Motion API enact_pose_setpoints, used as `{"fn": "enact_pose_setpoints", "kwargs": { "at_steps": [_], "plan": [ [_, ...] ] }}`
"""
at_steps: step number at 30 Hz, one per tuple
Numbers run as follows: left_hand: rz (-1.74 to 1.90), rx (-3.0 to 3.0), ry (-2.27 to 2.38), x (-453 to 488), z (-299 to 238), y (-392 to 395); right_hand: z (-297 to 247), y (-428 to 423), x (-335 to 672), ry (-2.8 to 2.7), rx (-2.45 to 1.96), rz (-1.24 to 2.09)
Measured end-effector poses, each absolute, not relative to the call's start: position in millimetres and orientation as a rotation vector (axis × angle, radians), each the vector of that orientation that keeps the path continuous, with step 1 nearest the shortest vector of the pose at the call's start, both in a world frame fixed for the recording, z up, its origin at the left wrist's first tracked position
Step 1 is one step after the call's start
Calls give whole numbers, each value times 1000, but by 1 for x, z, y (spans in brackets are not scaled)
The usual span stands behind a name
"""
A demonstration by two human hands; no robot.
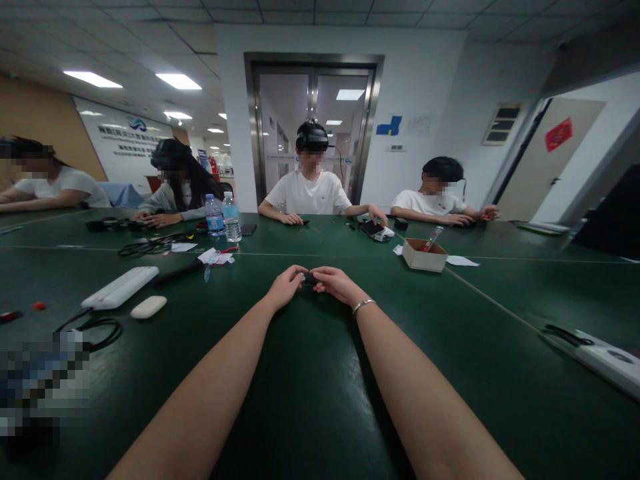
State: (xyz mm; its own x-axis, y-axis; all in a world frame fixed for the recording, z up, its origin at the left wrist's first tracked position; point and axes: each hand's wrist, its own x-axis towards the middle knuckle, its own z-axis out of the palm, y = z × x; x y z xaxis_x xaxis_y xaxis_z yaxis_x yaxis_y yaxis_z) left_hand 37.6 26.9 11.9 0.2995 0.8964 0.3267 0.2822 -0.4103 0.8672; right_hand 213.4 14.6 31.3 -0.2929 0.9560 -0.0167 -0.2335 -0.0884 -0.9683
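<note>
A small black object [309, 279] sits between my two hands, just above or on the green table [300, 393]; its kind is too small to tell. My left hand [287, 288] is closed, with thumb and fingertips pinching the left end, where a bit of pale or shiny colour shows. From the other side my right hand [337, 283] grips the larger dark part between thumb and fingers. A silver bracelet [363, 306] circles my right wrist. The fingers partly hide the object.
Left lie a white power bank [120, 288], a white rounded case [149, 307] and black cables [150, 245]. Two water bottles [232, 220] stand farther back. A small open box [424, 257] holds a clear tube-like item. Several people in headsets sit across the table.
</note>
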Motion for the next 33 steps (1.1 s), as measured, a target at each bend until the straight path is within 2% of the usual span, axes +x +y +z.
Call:
{"fn": "enact_pose_setpoints", "kwargs": {
  "at_steps": [33],
  "plan": [
    [1089,1856,1103,38,12,28,30,16,214,-1214,-893,1566]
  ]
}}
